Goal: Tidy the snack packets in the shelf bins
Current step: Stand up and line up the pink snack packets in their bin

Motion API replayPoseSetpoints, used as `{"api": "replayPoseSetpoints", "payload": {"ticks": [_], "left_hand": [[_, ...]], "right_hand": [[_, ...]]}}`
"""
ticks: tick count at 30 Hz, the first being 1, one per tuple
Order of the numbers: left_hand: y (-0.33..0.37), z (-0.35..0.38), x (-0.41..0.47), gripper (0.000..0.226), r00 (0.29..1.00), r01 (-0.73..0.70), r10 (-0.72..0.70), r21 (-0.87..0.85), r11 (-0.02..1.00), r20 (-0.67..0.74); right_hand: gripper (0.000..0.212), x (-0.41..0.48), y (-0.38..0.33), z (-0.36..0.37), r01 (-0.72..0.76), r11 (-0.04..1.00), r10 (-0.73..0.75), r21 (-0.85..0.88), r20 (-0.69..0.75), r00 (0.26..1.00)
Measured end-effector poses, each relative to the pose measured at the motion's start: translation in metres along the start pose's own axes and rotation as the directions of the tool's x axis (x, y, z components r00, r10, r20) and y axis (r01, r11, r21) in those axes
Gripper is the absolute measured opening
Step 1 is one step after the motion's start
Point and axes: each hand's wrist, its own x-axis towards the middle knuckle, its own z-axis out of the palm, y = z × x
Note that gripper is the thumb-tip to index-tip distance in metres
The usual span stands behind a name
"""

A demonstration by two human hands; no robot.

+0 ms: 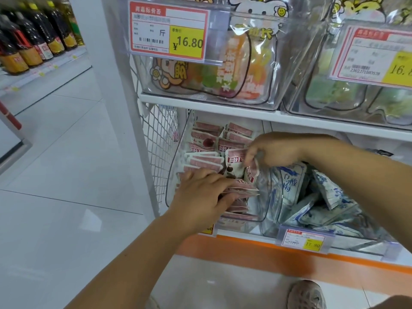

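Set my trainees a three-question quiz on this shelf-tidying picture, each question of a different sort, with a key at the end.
1. Which bin holds the blue-and-white packets? A: lower left bin. B: lower right bin. C: a bin on the upper shelf.
2. True or false: the right hand pinches a blue-and-white packet.
3. Fill in: the price tag at the top left reads ¥____.
Key: 1 B. 2 False: it pinches a red packet. 3 16.80.
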Motion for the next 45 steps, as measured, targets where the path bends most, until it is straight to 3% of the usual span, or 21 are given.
{"api": "replayPoseSetpoints", "payload": {"ticks": [3, 7, 10, 12, 15, 20, 25, 27, 33, 37, 40, 41, 43, 45], "left_hand": [[0.002, 0.000, 0.001, 0.064, 1.000, 0.005, -0.005, -0.017, 1.000, -0.005], [0.000, -0.002, 0.005, 0.055, 1.000, 0.018, -0.018, -0.020, 1.000, 0.013], [-0.003, -0.001, 0.004, 0.062, 1.000, 0.013, -0.013, -0.006, 1.000, 0.011], [-0.006, -0.001, 0.004, 0.058, 1.000, 0.002, -0.003, 0.035, 0.999, 0.028], [-0.005, -0.002, 0.008, 0.046, 0.997, 0.024, -0.030, 0.073, 0.997, 0.073], [-0.001, -0.005, 0.010, 0.039, 0.995, 0.066, -0.072, 0.084, 0.994, 0.067], [0.000, -0.006, 0.010, 0.037, 0.995, 0.070, -0.072, 0.043, 0.997, 0.070], [-0.001, -0.007, 0.009, 0.037, 0.996, 0.063, -0.066, 0.034, 0.997, 0.063], [-0.002, -0.004, 0.008, 0.032, 1.000, -0.001, 0.001, -0.015, 1.000, -0.001], [0.004, -0.003, 0.012, 0.028, 0.996, -0.026, 0.014, -0.136, 0.990, -0.087], [0.006, -0.003, 0.013, 0.032, 0.983, 0.043, -0.075, -0.188, 0.981, -0.170], [0.005, -0.002, 0.012, 0.039, 0.975, 0.074, -0.105, -0.156, 0.985, -0.196], [0.003, -0.004, 0.012, 0.053, 0.974, 0.089, -0.093, -0.030, 0.996, -0.206], [0.001, -0.005, 0.014, 0.056, 0.993, 0.052, -0.045, 0.063, 0.997, -0.108]], "right_hand": [[0.049, 0.013, -0.007, -0.001, -0.044, 0.974, 0.065, -0.224, 0.086, 0.994], [0.044, 0.020, -0.010, 0.000, -0.039, 0.957, 0.072, -0.287, 0.104, 0.992], [0.019, 0.017, 0.004, -0.002, 0.041, 0.984, -0.050, -0.172, -0.044, 0.998], [0.012, 0.013, 0.018, -0.002, 0.080, 0.991, -0.098, -0.109, -0.171, 0.980], [0.016, 0.002, 0.023, 0.004, 0.115, 0.992, -0.128, -0.060, -0.327, 0.936], [0.021, -0.010, 0.017, 0.021, 0.136, 0.984, -0.176, -0.116, -0.520, 0.836], [0.022, -0.018, 0.016, 0.024, 0.152, 0.985, -0.055, 0.080, -0.689, 0.722], [0.024, -0.020, 0.014, 0.025, 0.143, 0.986, -0.042, 0.081, -0.717, 0.696], [0.024, -0.013, 0.005, 0.049, 0.056, 0.951, -0.219, -0.303, -0.536, 0.815], [0.023, -0.004, 0.012, 0.044, 0.027, 0.974, -0.120, -0.225, -0.410, 0.904], [0.023, 0.005, 0.008, 0.039, 0.023, 0.964, -0.089, -0.264, -0.243, 0.966], [0.023, 0.006, 0.006, 0.035, 0.028, 0.974, -0.087, -0.224, -0.258, 0.962], [0.021, 0.007, 0.006, 0.028, 0.003, 0.984, -0.080, -0.176, -0.430, 0.899], [0.026, 0.011, 0.009, 0.023, -0.089, 0.966, -0.063, -0.242, -0.558, 0.828]]}}
